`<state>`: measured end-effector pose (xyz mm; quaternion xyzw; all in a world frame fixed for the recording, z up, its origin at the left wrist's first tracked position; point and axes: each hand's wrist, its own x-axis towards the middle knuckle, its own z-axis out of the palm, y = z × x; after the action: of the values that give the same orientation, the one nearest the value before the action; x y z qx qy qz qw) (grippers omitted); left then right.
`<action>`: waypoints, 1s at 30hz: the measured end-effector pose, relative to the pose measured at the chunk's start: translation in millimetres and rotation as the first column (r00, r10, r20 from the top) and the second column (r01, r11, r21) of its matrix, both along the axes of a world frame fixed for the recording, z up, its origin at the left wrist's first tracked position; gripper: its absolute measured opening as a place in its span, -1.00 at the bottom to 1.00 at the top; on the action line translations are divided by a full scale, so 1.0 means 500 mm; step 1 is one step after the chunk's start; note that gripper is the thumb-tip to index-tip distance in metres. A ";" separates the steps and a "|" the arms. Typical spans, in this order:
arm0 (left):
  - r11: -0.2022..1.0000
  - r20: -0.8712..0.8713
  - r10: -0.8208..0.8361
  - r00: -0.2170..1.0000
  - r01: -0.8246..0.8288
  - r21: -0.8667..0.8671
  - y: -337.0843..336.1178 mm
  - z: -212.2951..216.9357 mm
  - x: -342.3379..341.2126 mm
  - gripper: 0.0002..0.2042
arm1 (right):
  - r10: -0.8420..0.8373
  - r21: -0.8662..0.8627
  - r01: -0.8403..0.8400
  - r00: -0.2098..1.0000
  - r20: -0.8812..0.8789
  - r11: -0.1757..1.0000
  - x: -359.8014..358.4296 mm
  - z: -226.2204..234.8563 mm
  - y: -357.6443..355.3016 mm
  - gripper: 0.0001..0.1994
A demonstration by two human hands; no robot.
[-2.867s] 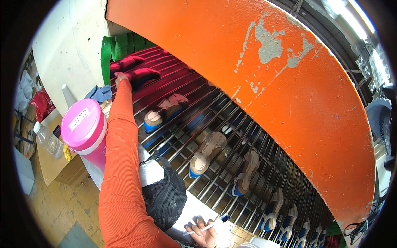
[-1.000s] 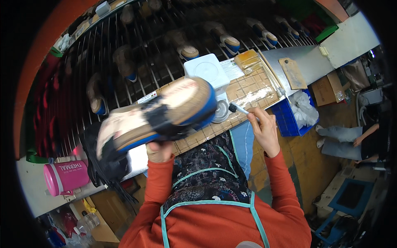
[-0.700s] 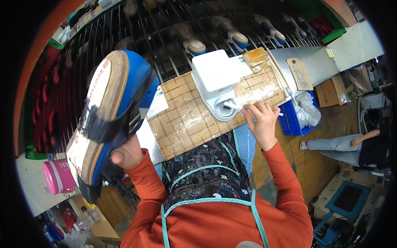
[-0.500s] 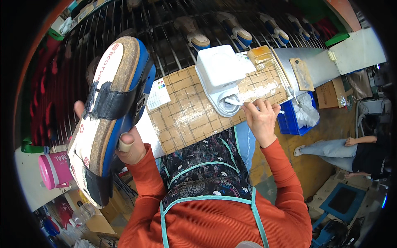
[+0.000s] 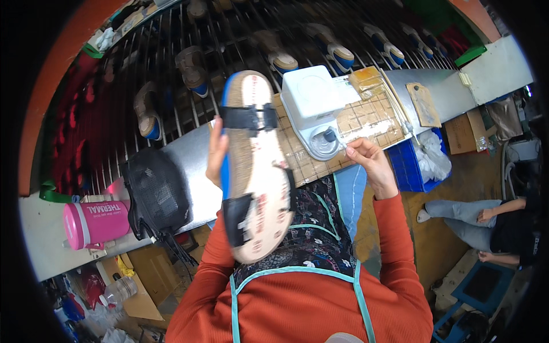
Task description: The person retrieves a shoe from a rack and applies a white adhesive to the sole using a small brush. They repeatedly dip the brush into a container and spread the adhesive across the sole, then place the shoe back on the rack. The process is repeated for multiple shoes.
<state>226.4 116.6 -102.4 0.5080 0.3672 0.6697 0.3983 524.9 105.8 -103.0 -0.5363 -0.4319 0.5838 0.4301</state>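
Left hand (image 5: 216, 154) has the strapped sandal (image 5: 260, 171) held up by the bench (image 5: 197, 154) edge, printed face to me; some fingers lie against its blue side, rest hidden, so can't tell their spread. Right hand (image 5: 372, 163): thumb and fingertips pinching the brush (image 5: 341, 144) by its pale handle, dark head at the round cup (image 5: 323, 155). Black mesh bag (image 5: 157, 188) and pink jug (image 5: 106, 222) sit to my left.

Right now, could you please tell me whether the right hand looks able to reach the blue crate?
Probably yes: the blue crate appears close beside the right hand, with nothing visible between them. That hand holds a brush, though, so it isn't fully free.
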 end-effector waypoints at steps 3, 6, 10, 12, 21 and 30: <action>0.734 -0.398 0.569 0.719 -0.227 0.640 0.018 -0.022 0.033 -0.33 | -0.258 0.562 0.037 0.912 0.319 0.826 -0.048 0.071 -0.001 -0.90; 0.705 -0.346 0.590 0.730 -0.257 0.661 0.032 -0.008 0.041 -0.58 | -0.439 0.802 -0.042 0.819 0.369 0.596 -0.096 0.137 -0.029 -0.84; 0.639 -0.344 0.649 0.678 -0.241 0.731 0.028 0.020 0.043 -0.61 | -0.256 0.784 -0.056 0.929 0.269 0.618 -0.149 0.161 -0.049 -0.77; 0.665 -0.381 0.639 0.668 -0.231 0.710 0.016 0.022 0.040 -0.58 | -0.251 0.739 -0.048 0.924 0.289 0.672 -0.164 0.153 -0.046 -0.77; 0.683 -0.466 0.639 0.612 -0.173 0.709 -0.014 0.016 0.021 -0.56 | -0.415 0.800 -0.023 0.846 0.335 0.599 -0.197 0.152 0.022 -0.80; 0.687 -0.451 0.629 0.633 -0.182 0.703 -0.011 0.027 0.011 -0.56 | -0.588 0.897 -0.212 0.692 0.419 0.388 -0.191 0.187 0.058 -0.76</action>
<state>232.0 111.1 -88.9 0.7056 0.3636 0.5976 -0.1133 429.5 134.5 -9.7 -0.4396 -0.7288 -0.0507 0.5226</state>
